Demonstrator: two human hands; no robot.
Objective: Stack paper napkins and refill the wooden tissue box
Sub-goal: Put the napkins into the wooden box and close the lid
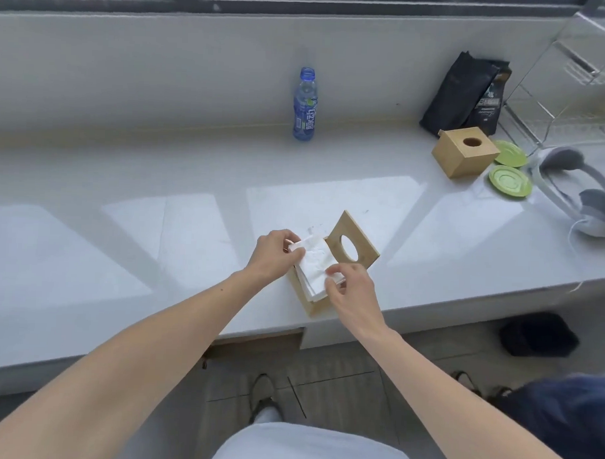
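Note:
An open wooden tissue box (312,308) sits near the counter's front edge. Its lid (353,244), with an oval hole, stands tilted up at the box's far right side. A stack of white paper napkins (315,266) lies in the top of the box. My left hand (276,256) pinches the stack's far left corner. My right hand (352,293) pinches its near right edge. A second, closed wooden tissue box (463,152) with a round hole stands at the back right.
A blue drink bottle (305,105) stands at the back of the white counter (122,240). Black bags (467,94), two green saucers (510,178), a clear acrylic rack (570,80) and white headphones (580,191) crowd the right end. The floor, my shoes and a dark object lie below.

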